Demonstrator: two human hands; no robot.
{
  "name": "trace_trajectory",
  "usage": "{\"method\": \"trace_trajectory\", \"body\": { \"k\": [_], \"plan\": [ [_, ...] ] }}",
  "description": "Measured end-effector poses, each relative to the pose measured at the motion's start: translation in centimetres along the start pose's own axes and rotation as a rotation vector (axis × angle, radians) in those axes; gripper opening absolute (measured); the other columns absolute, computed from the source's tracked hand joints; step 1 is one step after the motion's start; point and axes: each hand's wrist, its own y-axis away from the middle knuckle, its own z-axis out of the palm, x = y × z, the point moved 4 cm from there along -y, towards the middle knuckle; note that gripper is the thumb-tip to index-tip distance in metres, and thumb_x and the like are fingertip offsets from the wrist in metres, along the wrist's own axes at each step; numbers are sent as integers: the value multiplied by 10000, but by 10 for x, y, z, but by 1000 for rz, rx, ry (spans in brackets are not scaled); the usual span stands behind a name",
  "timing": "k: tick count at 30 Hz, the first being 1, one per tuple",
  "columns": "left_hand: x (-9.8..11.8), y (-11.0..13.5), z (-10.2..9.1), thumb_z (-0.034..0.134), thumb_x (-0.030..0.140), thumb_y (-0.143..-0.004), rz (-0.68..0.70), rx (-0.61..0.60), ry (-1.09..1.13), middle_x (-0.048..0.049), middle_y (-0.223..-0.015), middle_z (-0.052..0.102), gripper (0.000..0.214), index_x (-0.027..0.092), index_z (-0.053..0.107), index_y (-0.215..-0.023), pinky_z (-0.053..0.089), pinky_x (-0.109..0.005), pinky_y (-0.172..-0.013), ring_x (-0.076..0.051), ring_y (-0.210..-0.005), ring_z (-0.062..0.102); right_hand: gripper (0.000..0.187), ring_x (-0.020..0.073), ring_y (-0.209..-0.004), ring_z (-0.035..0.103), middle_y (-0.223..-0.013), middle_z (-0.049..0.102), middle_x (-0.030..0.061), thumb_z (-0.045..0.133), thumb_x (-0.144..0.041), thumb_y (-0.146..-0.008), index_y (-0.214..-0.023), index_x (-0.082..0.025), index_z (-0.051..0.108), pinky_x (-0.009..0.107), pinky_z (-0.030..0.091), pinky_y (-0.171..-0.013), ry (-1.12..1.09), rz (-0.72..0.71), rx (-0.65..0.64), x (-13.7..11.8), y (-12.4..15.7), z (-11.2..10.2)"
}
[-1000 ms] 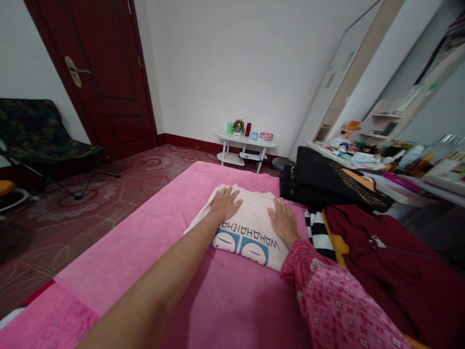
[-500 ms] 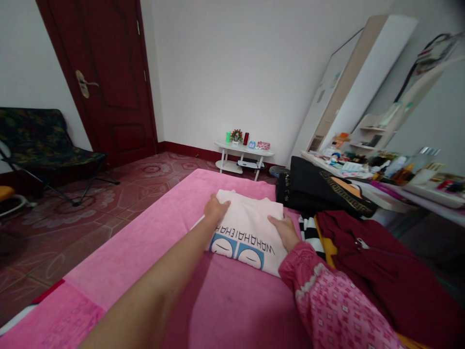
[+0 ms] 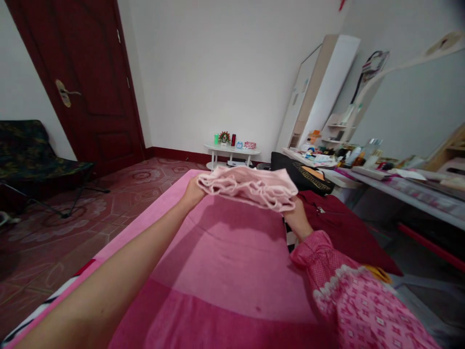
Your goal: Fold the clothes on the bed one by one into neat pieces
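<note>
A folded pale pink shirt is held up level above the pink bedspread, its layered, gathered edge facing me. My left hand grips the shirt's left end, and my right hand grips its right end. The fingers of both hands are partly hidden behind and under the cloth. To the right of my right hand lies a dark red zipped garment. A bit of black-and-white striped cloth shows just below my right wrist.
A black garment with gold trim lies beyond the red one. Along the right runs a dressing table crowded with bottles. A low white table stands by the far wall; a camouflage folding chair is at the left.
Both hands have lifted the folded shirt off the bed and tipped it, so its printed face is out of sight and its edge faces me. The view has turned slightly right.
</note>
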Motion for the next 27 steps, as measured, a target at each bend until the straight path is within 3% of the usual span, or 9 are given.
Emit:
{"method": "trace_trajectory", "body": {
  "k": [3,6,9,12,16,18,20,24,27],
  "plan": [
    [-26,71,-1,652,229,-628,-60,-265,-81,-53,-794,700,178,131,688,-771,507,-283,-675,-190,-725,639,250,242,-916,657,-879,739,70,633,-216,-621,-851,-185,727,370,507,-853,145,75,-345,28,65,3],
    [-37,113,-10,583,138,-595,-102,-394,-225,-69,-948,710,186,150,717,-724,508,-279,-732,-200,-831,661,282,214,-870,668,-848,740,29,533,-180,-635,-824,-202,742,353,510,-859,199,165,-508,43,99,-1],
    [-25,110,-17,513,107,-608,-151,-420,-433,-60,-887,721,213,167,712,-653,508,-303,-753,-206,-795,663,277,233,-833,673,-844,740,56,513,-204,-669,-815,-185,748,372,514,-835,286,190,-331,34,90,-11],
    [7,94,-6,500,125,-674,-108,-331,-514,-69,-920,711,248,179,728,-755,465,-354,-886,-238,-899,638,332,245,-1021,625,-1077,701,75,519,-293,-775,-1031,-200,709,407,446,-951,330,117,-119,11,78,-5],
    [38,104,41,557,288,-798,52,-377,-596,-63,-1257,590,418,241,613,-1209,365,-347,-1023,-247,-1154,520,392,232,-1157,550,-1239,623,84,519,-365,-842,-1182,-209,636,411,381,-1029,313,-42,-217,-7,104,40],
    [35,121,61,600,410,-798,93,-458,-656,-86,-1247,583,486,249,579,-1256,376,-368,-999,-269,-1139,518,414,248,-1174,529,-1250,612,94,571,-353,-815,-1198,-206,624,430,365,-1040,391,-107,-281,-8,123,59],
    [25,135,69,609,472,-796,119,-451,-696,-101,-1182,601,480,246,606,-1219,386,-386,-963,-280,-1097,527,414,257,-1158,528,-1231,615,98,604,-337,-800,-1192,-204,620,436,370,-1028,467,-150,-266,-7,135,67],
    [5,142,56,484,458,-890,134,-288,-651,-85,-1060,619,351,246,668,-1101,403,-361,-903,-240,-1009,543,278,229,-1053,574,-1108,655,82,508,-357,-881,-1061,-211,662,384,429,-952,366,-158,-185,-5,133,58],
    [-4,139,42,485,418,-892,133,-217,-611,-81,-986,622,317,230,694,-1038,411,-342,-885,-223,-959,552,328,216,-998,593,-1024,673,77,393,-371,-934,-942,-202,675,351,444,-907,244,-82,-68,6,126,44]
  ]
}}
